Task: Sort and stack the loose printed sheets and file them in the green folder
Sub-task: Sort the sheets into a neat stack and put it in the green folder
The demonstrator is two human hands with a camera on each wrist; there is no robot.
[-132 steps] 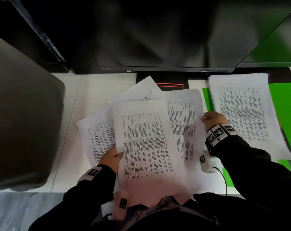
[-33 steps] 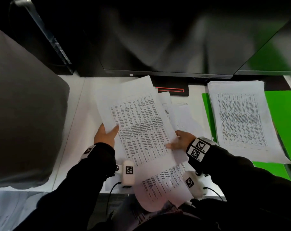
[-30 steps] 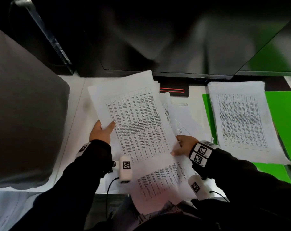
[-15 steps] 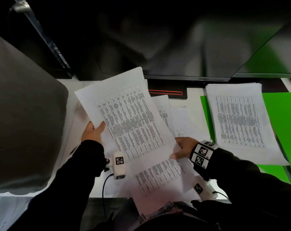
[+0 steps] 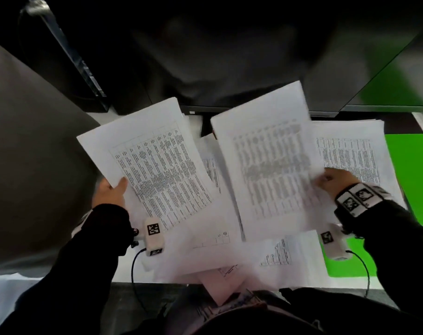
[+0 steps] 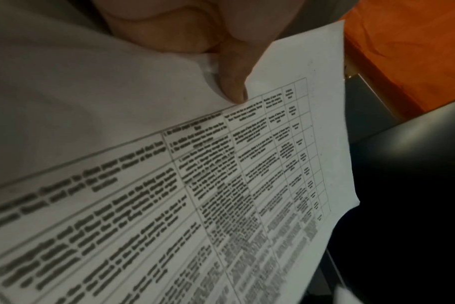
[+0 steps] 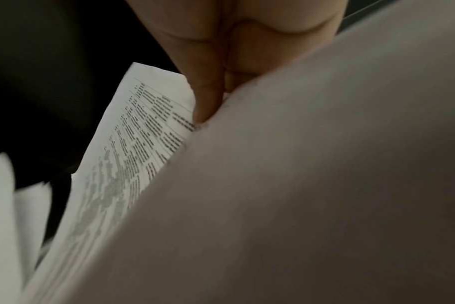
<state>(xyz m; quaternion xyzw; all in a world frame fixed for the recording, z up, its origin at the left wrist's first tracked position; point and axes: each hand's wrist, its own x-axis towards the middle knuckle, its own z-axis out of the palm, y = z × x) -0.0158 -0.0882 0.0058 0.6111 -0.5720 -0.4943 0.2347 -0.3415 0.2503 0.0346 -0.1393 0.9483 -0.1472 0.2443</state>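
Observation:
My left hand (image 5: 112, 192) pinches the left edge of a printed sheet (image 5: 154, 165) and holds it tilted above the desk; the left wrist view shows the thumb (image 6: 231, 82) on top of that sheet (image 6: 221, 185). Lifted over the desk, a second printed sheet (image 5: 271, 165) is blurred, with my right hand (image 5: 333, 180) pinching its right edge. The right wrist view shows my thumb (image 7: 208, 98) pressed on that paper (image 7: 299, 185). More loose sheets (image 5: 217, 250) lie spread beneath. A stack of sheets (image 5: 350, 153) rests on the open green folder (image 5: 413, 177) at the right.
A dark monitor (image 5: 229, 56) stands behind the papers, with its stand base partly under them. A large grey bulk (image 5: 31, 153) fills the left side. The white desk's (image 5: 133, 272) front edge runs just below the loose sheets.
My right hand has lifted a sheet off the pile and carried it right toward the folder. My left hand has kept its sheet, shifting slightly left and up.

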